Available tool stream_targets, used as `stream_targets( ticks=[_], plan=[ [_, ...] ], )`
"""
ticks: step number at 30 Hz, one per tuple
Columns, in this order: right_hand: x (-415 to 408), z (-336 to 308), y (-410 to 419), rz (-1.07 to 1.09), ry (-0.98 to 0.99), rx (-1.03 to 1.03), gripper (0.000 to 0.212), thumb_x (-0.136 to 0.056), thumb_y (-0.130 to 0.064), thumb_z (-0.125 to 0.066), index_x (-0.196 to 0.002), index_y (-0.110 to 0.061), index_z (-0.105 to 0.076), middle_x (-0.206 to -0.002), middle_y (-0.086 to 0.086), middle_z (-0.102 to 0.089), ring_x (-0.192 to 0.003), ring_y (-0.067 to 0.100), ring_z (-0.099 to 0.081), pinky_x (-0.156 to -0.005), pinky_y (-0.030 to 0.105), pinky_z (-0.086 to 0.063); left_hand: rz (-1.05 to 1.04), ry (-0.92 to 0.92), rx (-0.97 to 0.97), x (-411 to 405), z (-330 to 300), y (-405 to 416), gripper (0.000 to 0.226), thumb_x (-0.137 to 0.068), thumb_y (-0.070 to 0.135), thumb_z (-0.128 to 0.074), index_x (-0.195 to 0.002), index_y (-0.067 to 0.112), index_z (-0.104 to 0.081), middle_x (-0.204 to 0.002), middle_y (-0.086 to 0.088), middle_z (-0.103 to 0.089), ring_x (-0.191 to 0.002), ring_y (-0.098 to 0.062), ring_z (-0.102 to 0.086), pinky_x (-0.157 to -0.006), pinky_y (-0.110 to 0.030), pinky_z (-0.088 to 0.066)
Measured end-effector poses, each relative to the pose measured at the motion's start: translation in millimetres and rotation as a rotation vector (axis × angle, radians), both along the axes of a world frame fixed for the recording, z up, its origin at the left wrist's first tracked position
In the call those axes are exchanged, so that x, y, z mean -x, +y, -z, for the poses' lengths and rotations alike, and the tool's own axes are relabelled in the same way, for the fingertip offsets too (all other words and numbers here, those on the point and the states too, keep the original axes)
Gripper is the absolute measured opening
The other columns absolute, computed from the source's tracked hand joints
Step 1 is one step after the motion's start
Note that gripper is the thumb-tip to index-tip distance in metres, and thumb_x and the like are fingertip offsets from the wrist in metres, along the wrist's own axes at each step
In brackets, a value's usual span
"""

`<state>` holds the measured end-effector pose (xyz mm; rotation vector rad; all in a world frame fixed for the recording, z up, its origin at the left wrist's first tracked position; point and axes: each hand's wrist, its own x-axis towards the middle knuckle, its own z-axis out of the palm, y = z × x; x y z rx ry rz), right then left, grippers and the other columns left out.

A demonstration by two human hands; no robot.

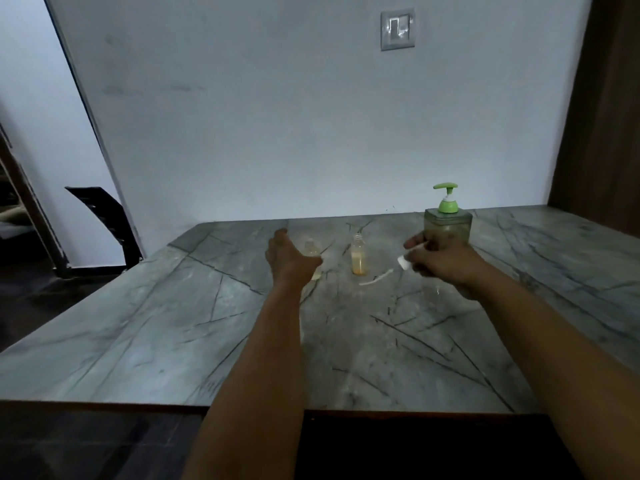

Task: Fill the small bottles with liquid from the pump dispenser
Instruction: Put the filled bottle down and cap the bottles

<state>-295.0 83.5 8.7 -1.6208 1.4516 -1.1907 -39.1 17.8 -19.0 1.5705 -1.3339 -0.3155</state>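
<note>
A clear square pump dispenser (448, 221) with a green pump head stands at the back right of the grey marble table (173, 323). Two small clear bottles stand uncapped in the middle. The right bottle (358, 255) holds orange liquid in its lower half. The left bottle (312, 250) is partly hidden behind my left hand (289, 259), which wraps around it. My right hand (441, 261) is in front of the dispenser and pinches a white cap with a thin tube (405, 260). Another white tube piece (375, 277) lies on the table.
A wall with a grey switch plate (397, 29) rises right behind the table. A dark chair (107, 223) stands off the table's far left corner. A brown wooden panel (602, 116) borders the right side. The table's near edge runs under my forearms.
</note>
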Motion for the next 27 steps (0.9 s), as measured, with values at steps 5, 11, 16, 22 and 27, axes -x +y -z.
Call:
stream_targets(
  ticks=[5,11,16,22,27],
  plan=[
    [-39.7,-22.9,-36.8,-0.014,-0.289,0.19,0.025,-0.079,-0.012,-0.076,-0.101,-0.013,-0.064,-0.094,0.005,-0.061,-0.084,0.016,-0.06,-0.084,0.032,-0.053,0.118,0.116,-0.132,-13.3,19.5,-4.7,0.101,-0.061,0.028,-0.09,-0.144,0.011,-0.034,-0.143,-0.009,-0.047,-0.128,-0.025,-0.046,-0.106,-0.036,-0.04],
    [-86.6,-33.5,-73.8,-0.017,0.004,0.378,0.022,-0.084,-0.02,-0.071,-0.105,-0.021,-0.066,-0.101,-0.001,-0.063,-0.09,0.011,-0.06,-0.073,0.018,-0.047,0.109,0.1,-0.089,-9.9,31.4,-13.9,0.094,-0.068,0.039,-0.084,-0.145,0.014,-0.036,-0.143,-0.006,-0.049,-0.127,-0.024,-0.049,-0.105,-0.038,-0.042],
    [-105.5,-39.8,-91.6,-0.028,0.139,0.521,0.024,-0.085,-0.012,-0.067,-0.11,-0.015,-0.066,-0.095,-0.002,-0.065,-0.086,0.012,-0.06,-0.075,0.006,-0.043,0.094,0.043,-0.01,-3.9,35.9,-18.1,0.065,-0.077,0.031,-0.079,-0.132,0.013,-0.05,-0.127,-0.006,-0.061,-0.114,-0.023,-0.058,-0.088,-0.023,-0.042],
    [-115.2,-42.2,-106.8,-0.13,0.323,0.524,0.031,-0.089,-0.009,-0.061,-0.119,-0.014,-0.064,-0.109,0.004,-0.067,-0.098,0.018,-0.063,-0.086,0.022,-0.047,0.1,0.074,-0.024,-5.1,37.7,-19.5,0.045,-0.083,0.025,-0.073,-0.124,0.015,-0.055,-0.12,-0.004,-0.064,-0.107,-0.021,-0.06,-0.081,-0.022,-0.041],
    [-129.6,-39.2,-115.6,-0.269,0.423,0.422,0.042,-0.091,-0.008,-0.06,-0.131,-0.02,-0.054,-0.116,0.003,-0.063,-0.11,0.017,-0.057,-0.097,0.028,-0.045,0.108,0.097,-0.042,-5.8,38.6,-20.3,0.045,-0.084,0.024,-0.072,-0.125,0.015,-0.055,-0.122,-0.004,-0.063,-0.108,-0.021,-0.06,-0.083,-0.023,-0.042]
  ],
)
